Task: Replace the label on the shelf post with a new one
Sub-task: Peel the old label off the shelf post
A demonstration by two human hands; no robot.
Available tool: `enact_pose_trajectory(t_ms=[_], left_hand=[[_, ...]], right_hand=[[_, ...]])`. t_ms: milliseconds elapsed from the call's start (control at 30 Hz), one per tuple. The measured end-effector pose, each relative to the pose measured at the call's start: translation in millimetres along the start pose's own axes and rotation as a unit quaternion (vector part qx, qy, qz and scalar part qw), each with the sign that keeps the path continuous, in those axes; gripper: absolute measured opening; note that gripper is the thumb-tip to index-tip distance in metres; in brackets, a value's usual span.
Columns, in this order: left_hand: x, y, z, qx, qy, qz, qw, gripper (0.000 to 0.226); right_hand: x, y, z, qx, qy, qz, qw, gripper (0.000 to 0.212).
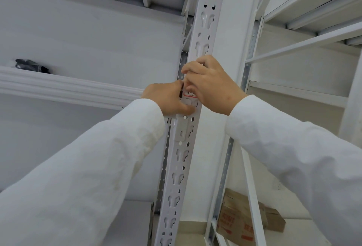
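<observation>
A white perforated shelf post (181,167) runs up the middle of the head view. On it, between my hands, a small white label (188,94) with a red line and dark print shows only as a sliver. My left hand (166,99) is against the post's left side, its fingers curled at the label's left edge and its thumb lying on the post just below. My right hand (209,83) covers the label's upper part, fingers bent onto the post. Which fingers actually pinch the label is hidden.
A white shelf beam (68,87) meets the post from the left, with a dark object (31,65) lying on the shelf above it. More white racking (293,50) stands to the right. Cardboard boxes (244,218) with red print sit low on the right.
</observation>
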State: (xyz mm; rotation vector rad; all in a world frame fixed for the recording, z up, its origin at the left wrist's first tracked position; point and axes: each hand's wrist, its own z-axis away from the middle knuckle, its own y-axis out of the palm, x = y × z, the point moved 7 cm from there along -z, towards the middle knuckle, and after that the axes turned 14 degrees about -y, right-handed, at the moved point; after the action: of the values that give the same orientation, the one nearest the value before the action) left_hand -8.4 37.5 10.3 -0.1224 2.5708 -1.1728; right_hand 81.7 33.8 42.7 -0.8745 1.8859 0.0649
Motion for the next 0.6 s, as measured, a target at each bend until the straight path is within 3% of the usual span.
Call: enact_pose_trajectory(t_ms=[100, 267, 600], left_hand=[[0.3, -0.2, -0.4, -0.002, 0.001, 0.000, 1.000, 0.043], [0.8, -1.0, -0.2, -0.007, 0.000, -0.003, 1.000, 0.043], [0.2, 2.7, -2.5, -0.008, -0.002, -0.001, 1.000, 0.052]], right_hand=[[-1.7, 0.2, 1.9, -0.008, 0.007, -0.019, 1.000, 0.019], [-6.5, 0.3, 2.6, 0.053, 0.039, -0.079, 0.995, 0.006], [-1.1, -8.2, 0.5, 0.017, 0.013, -0.060, 0.998, 0.005]])
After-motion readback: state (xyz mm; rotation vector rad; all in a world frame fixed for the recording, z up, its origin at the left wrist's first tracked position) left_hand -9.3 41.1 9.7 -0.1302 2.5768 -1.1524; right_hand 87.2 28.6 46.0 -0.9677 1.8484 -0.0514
